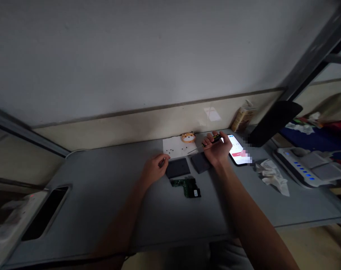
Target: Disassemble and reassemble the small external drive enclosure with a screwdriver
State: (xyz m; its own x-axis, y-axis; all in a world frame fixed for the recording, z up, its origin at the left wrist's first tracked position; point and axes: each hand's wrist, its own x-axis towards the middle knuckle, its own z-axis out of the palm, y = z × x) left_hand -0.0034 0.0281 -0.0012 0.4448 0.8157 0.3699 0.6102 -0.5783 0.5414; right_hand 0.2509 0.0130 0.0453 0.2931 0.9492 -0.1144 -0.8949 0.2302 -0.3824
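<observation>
My right hand (215,148) is raised a little over the grey table (102,195), fingers curled round a small dark screwdriver (214,139) with a yellow mark. My left hand (155,168) rests on the table with its fingers pinched on a thin metal tool (162,162), just left of a dark flat cover (178,167). A second dark plate (200,162) lies under my right wrist. A green circuit board (187,186) lies in front of both plates. Several small black screws (173,150) sit on a white sheet (177,147) at the back.
A lit phone (238,150) lies right of my right hand. An orange animal figure (188,137) sits by the wall. Crumpled tissue (271,175), a white device with blue lights (305,167), a dark monitor (274,122) and a carton (243,118) stand at right.
</observation>
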